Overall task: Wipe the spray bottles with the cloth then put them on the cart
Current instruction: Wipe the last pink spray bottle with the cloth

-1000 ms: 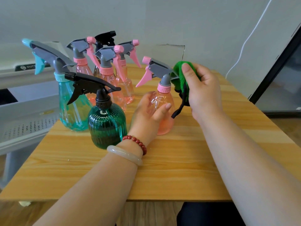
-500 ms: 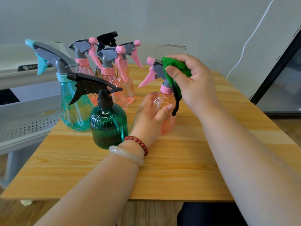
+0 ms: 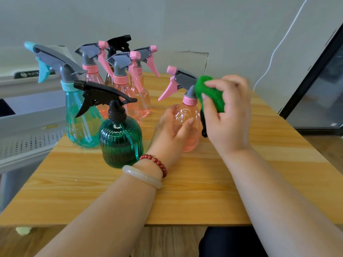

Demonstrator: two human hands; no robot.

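A pink spray bottle (image 3: pixel 187 115) with a grey head and pink trigger stands upright on the wooden table (image 3: pixel 204 191). My left hand (image 3: pixel 170 134) grips its body from the near left side. My right hand (image 3: pixel 226 115) holds a bunched green cloth (image 3: pixel 211 93) against the back of the bottle's neck and sprayer head. A black strap of the cloth hangs beside the bottle. Several other spray bottles stand to the left: a dark green ribbed one (image 3: pixel 120 140), a teal one (image 3: pixel 79 117) and pink ones (image 3: pixel 128 93).
A grey cart (image 3: pixel 27 127) with a perforated shelf stands against the table's left side. A black-framed glass panel (image 3: pixel 319 93) is at the right, and a white cable runs down the wall behind.
My right hand has slid the green cloth from the top of the sprayer head down to its back and neck. My left hand still holds the bottle's body.
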